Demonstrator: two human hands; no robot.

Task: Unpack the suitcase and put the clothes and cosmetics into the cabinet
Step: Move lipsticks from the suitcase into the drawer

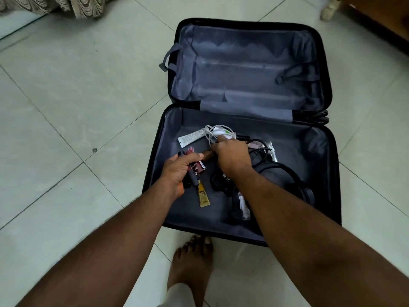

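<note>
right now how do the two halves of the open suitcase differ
The far half holds nothing loose, only its grey lining and unbuckled straps; the near half holds cosmetics, cables and a dark pouch. Both hands work in the near half: the left hand grips several small cosmetics, the right hand reaches at a white cable; none is over the far half. Both halves lie flat on the tiled floor with the same grey lining.

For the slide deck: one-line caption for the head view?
Over an open suitcase on a tiled floor, the left hand holds small cosmetics while the right hand reaches a white cable.
</note>
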